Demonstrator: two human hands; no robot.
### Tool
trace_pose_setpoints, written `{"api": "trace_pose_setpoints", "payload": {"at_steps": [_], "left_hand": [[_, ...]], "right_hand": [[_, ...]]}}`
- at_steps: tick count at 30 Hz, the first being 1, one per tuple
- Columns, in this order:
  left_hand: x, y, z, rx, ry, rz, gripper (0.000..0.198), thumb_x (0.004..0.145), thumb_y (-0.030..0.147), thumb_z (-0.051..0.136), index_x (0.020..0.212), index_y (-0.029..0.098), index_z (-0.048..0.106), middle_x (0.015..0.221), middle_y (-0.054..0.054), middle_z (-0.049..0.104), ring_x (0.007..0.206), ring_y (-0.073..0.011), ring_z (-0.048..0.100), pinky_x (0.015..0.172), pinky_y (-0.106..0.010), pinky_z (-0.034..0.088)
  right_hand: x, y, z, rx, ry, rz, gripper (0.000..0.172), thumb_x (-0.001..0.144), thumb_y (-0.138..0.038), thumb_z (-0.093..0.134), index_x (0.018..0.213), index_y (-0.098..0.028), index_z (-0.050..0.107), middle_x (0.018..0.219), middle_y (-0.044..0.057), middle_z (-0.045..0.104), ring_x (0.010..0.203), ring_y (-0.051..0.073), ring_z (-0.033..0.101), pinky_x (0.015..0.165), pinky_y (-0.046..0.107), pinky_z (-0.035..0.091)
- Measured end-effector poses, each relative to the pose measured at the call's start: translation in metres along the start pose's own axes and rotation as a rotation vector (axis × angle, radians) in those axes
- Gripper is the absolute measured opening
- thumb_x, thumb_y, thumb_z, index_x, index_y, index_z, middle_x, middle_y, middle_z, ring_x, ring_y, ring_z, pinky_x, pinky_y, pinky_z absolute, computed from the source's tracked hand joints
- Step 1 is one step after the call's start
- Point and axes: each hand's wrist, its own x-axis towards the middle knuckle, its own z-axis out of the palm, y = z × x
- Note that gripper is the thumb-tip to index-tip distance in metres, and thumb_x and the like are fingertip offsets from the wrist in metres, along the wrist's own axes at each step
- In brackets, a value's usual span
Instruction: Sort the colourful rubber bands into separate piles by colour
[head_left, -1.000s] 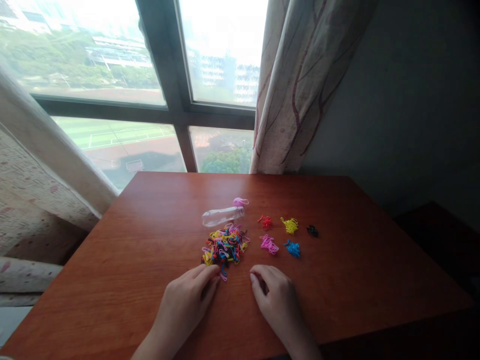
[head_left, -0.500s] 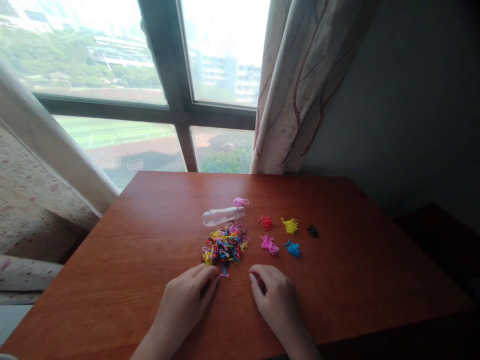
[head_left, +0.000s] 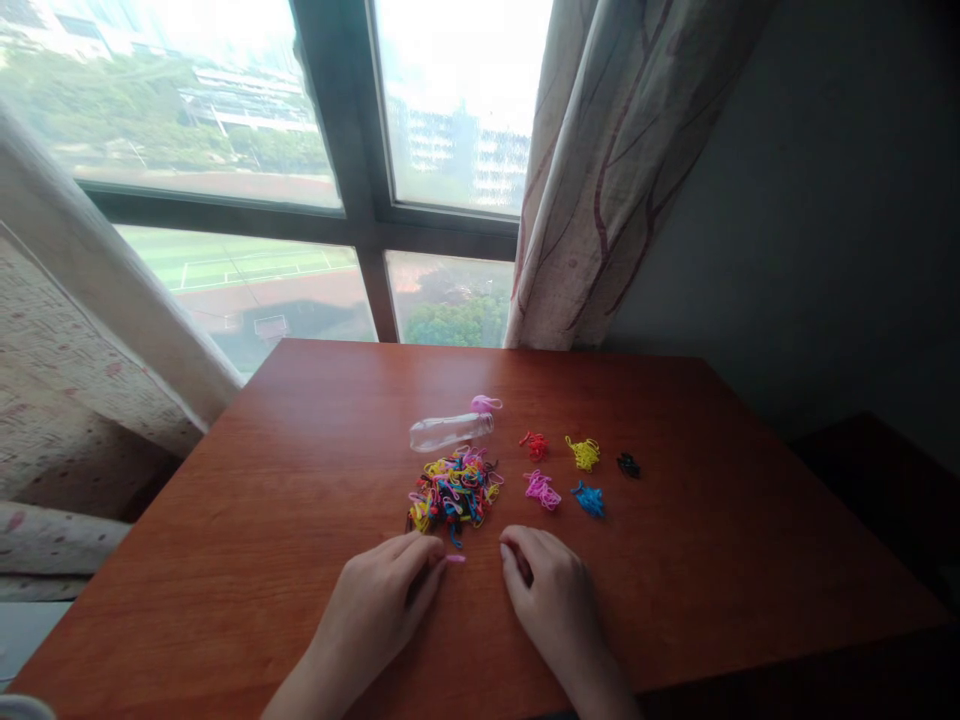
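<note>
A mixed heap of small coloured elastic bands (head_left: 454,490) lies on the wooden table (head_left: 300,420). Just in front of it, my left hand (head_left: 390,590) pinches a pink elastic band (head_left: 455,559), whose end sticks out past the fingertips. My right hand (head_left: 546,580) rests to the right with thumb and fingers pressed together; whatever may be between them is hidden. Beyond it are sorted piles: red bands (head_left: 535,445), yellow bands (head_left: 583,453), black bands (head_left: 628,465), pink bands (head_left: 541,490) and blue bands (head_left: 589,499).
Behind the heap a clear bottle (head_left: 450,432) lies on its side, with a pink looped cap (head_left: 485,404) by its mouth. A window (head_left: 367,230) and curtains (head_left: 577,200) stand beyond the table's far edge. Part of a white round rim (head_left: 26,708) shows at the lower left.
My left hand has drawn slightly back from the heap with the pink band, which is now apart from the blue band it touched. My right hand has barely moved.
</note>
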Motion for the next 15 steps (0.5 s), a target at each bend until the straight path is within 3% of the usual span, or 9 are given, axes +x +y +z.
{"api": "trace_pose_setpoints", "payload": {"at_steps": [3, 6, 11, 15], "left_hand": [[0.006, 0.01, -0.001, -0.029, 0.055, -0.001, 0.019, 0.096, 0.025, 0.047, 0.09, 0.024, 0.064, 0.079, 0.0, 0.07, 0.067, -0.0147, 0.066, 0.061, -0.023, 0.046], [0.027, 0.028, -0.003, -0.005, 0.088, -0.04, 0.018, 0.096, 0.026, 0.047, 0.089, 0.023, 0.064, 0.076, 0.0, 0.069, 0.066, -0.015, 0.065, 0.058, -0.023, 0.043], [0.091, 0.058, 0.001, 0.142, -0.109, -0.057, 0.015, 0.092, 0.021, 0.049, 0.087, 0.022, 0.063, 0.086, -0.003, 0.073, 0.077, -0.0187, 0.069, 0.062, -0.025, 0.044], [0.13, 0.071, 0.017, 0.155, -0.174, -0.022, 0.013, 0.088, 0.018, 0.053, 0.083, 0.02, 0.065, 0.084, -0.006, 0.074, 0.076, -0.0201, 0.07, 0.062, -0.026, 0.046]], "right_hand": [[0.0, 0.0, -0.001, 0.009, -0.001, -0.006, 0.016, 0.091, -0.012, 0.05, 0.087, -0.023, 0.061, 0.076, 0.0, 0.065, 0.07, 0.017, 0.061, 0.064, 0.027, 0.036], [0.0, 0.001, -0.002, 0.022, -0.008, -0.008, 0.016, 0.091, -0.013, 0.05, 0.087, -0.023, 0.062, 0.076, 0.0, 0.066, 0.07, 0.017, 0.061, 0.065, 0.026, 0.037], [-0.001, 0.003, -0.001, 0.065, -0.009, 0.002, 0.017, 0.09, -0.012, 0.05, 0.085, -0.022, 0.063, 0.078, 0.001, 0.066, 0.072, 0.017, 0.062, 0.066, 0.026, 0.039], [-0.002, 0.006, 0.002, 0.058, 0.024, 0.004, 0.017, 0.088, -0.011, 0.05, 0.08, -0.021, 0.062, 0.077, 0.002, 0.066, 0.072, 0.018, 0.061, 0.065, 0.026, 0.037]]}}
